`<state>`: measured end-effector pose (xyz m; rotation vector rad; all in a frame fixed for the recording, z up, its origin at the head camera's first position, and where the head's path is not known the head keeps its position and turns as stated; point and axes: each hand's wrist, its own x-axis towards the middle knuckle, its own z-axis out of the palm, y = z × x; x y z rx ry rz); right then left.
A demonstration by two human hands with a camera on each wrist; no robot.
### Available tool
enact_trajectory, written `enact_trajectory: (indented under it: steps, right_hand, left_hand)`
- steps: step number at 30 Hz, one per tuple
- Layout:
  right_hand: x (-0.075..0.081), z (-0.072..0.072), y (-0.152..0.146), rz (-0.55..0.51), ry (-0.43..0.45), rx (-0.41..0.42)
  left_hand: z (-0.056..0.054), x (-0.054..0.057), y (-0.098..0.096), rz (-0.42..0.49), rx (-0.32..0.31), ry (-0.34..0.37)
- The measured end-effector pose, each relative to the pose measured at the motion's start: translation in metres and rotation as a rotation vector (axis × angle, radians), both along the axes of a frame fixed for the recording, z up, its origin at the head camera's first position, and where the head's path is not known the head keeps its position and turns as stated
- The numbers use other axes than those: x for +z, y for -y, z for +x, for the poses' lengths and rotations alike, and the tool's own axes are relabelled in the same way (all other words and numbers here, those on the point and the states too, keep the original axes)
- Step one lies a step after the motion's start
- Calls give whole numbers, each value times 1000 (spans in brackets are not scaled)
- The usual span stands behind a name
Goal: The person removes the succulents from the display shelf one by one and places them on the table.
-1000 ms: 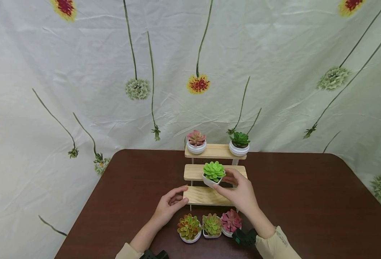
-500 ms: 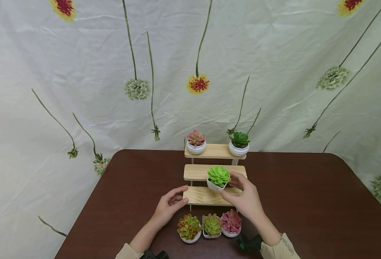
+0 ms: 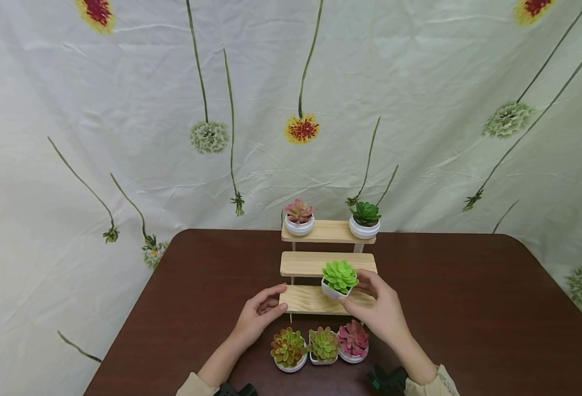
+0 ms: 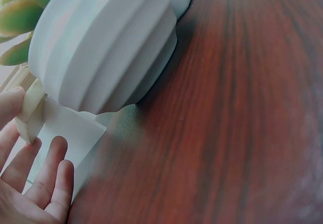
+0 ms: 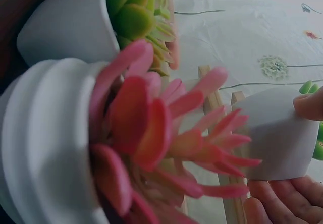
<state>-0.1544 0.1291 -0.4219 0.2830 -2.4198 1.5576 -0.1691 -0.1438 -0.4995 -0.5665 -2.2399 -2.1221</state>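
Note:
My right hand [image 3: 381,308] holds a bright green potted succulent [image 3: 340,276] by its white pot, thumb on the near side and fingers on the far side. In the head view this pot overlaps the lowest board of a three-step wooden plant stand [image 3: 303,300]; the right wrist view shows its white pot [image 5: 280,133] tilted between thumb and fingers. My left hand [image 3: 255,318] pinches the left end of that lowest board, and in the left wrist view thumb and a fingertip meet the board end [image 4: 31,110].
A pink succulent [image 3: 299,217] and a dark green succulent [image 3: 365,220] stand on the top board. In front of the stand, an orange-green succulent [image 3: 289,349], a yellow-green succulent [image 3: 323,345] and a red-pink succulent [image 3: 353,341] line up on the brown table [image 3: 469,308]. Behind hangs a flowered cloth [image 3: 419,82].
My right hand has carried the bright green succulent to the right and down, from in front of the middle board towards the lowest board. The left hand stays put.

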Motion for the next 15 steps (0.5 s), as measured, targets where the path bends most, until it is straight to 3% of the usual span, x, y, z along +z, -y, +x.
enact_trajectory:
  steps: [15]
  right_hand:
    - [-7,9,-11,-7,-56,30]
  left_hand:
    - [0,1,0,-13,8,6]
